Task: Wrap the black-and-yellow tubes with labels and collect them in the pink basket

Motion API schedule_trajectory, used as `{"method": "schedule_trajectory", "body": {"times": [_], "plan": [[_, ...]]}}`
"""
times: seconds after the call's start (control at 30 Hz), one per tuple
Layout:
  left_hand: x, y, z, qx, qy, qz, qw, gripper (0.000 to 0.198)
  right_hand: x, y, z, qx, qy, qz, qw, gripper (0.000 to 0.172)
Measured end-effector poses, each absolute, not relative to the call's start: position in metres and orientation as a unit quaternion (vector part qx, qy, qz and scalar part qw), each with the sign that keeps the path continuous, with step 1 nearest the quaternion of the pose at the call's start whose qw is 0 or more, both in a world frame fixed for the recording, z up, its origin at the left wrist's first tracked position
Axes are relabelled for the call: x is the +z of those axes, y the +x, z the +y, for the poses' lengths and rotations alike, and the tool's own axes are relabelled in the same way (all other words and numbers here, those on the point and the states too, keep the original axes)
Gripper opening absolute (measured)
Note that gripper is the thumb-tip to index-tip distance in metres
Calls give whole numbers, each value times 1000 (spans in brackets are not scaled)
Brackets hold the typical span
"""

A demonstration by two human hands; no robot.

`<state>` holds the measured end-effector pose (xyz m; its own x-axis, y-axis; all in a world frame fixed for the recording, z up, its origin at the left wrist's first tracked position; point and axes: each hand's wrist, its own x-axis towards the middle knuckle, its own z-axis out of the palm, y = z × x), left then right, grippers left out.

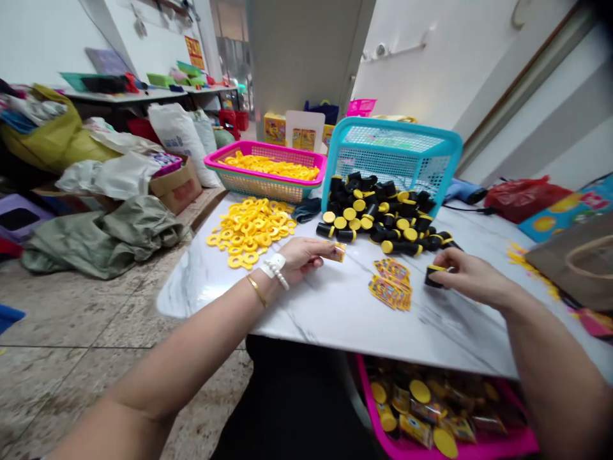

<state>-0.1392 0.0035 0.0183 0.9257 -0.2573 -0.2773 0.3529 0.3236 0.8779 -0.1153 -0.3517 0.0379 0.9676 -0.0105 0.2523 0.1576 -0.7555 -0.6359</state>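
Note:
Above the middle of the white marbled table (306,306), my left hand (301,257) pinches a small orange printed card (340,253) by its end. My right hand (462,273), at the table's right side, is closed on a small black cylindrical container (433,278) with a yellow rim. Several matching printed cards (391,285) lie fanned out in a small stack between the two hands. Beyond them, a heap of black containers with yellow caps (378,207) spills onto the table. Loose yellow rings (251,231) are piled past my left hand.
A turquoise basket (397,126) lies tipped behind the black containers. Beside it stands a pink-rimmed basket (268,170) full of yellow pieces. Below the table's front edge, another pink basket (376,418) holds wrapped items. A red bag (524,197) and a brown bag (569,268) lie at right.

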Motion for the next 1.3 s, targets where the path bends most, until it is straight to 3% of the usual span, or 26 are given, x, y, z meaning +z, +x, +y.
{"method": "schedule_trajectory", "body": {"times": [0.07,0.17,0.27,0.43,0.67,1.07,1.3], "plan": [[20,-137,4,-211,509,60,832,14,53,-124,-333,-4,-880,-50,472,30],[23,-136,6,-237,465,69,850,10,72,-131,-290,47,-748,-97,655,36],[25,-136,7,-240,438,66,864,9,76,-132,-238,64,-674,-140,723,33],[29,-138,10,-236,374,63,895,8,51,-123,-187,42,-667,-170,724,28],[33,-138,10,-228,340,83,909,11,26,-122,-183,-81,-725,-170,662,25],[25,-137,7,-219,386,68,894,6,28,-127,-185,-20,-735,-178,654,28],[25,-141,4,-168,482,31,859,21,28,-137,-183,-48,-742,-219,631,28]]}}
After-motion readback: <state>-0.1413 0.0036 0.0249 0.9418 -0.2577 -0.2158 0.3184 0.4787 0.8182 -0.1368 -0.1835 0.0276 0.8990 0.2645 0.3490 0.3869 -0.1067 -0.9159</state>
